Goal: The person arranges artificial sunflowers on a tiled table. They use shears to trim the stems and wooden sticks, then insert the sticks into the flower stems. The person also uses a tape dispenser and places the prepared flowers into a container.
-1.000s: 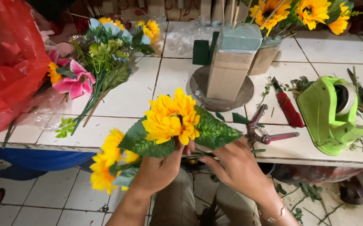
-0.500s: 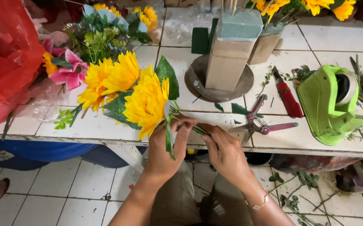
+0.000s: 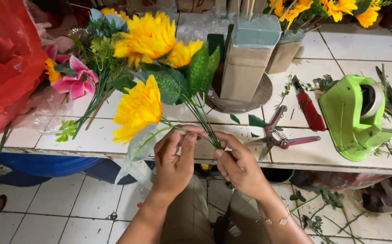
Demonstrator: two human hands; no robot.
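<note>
Nearest: floor of pale tiles (image 3: 69, 217) below the bench edge, strewn at right with green stem clippings (image 3: 322, 221).

Left hand (image 3: 173, 162): at the near bench edge, fingers (image 3: 187, 143) closed together around the lower green stems of the sunflower bunch (image 3: 148, 63). Right hand (image 3: 241, 167): just beside it, fingers (image 3: 225, 147) pinched on the same stems where they gather; thin bracelet at the wrist. The bunch rises from both hands, leaning up and to the left over the bench, yellow heads and broad green leaves spread; one head hangs lower at left.

Step in hand, as a judgement: gathering and arranging stems into one cluster, held at the base. A next move would call for a firm hold at the gathering point by one hand, so the other is free to shift a stem or reach a tool.

Bench (image 3: 92, 140): white tiled top. On it, right of the hands, pruning shears (image 3: 277, 135) with reddish handles; beyond, a red-handled knife (image 3: 309, 108); far right, a green tape dispenser (image 3: 354, 117). Centre, a block of floral foam on a round base (image 3: 245, 68). Left, a pink and mixed bouquet (image 3: 76, 81) lying flat, and a red plastic bag (image 3: 6, 63). Farthest: more sunflowers (image 3: 331, 9) at the top right.
</note>
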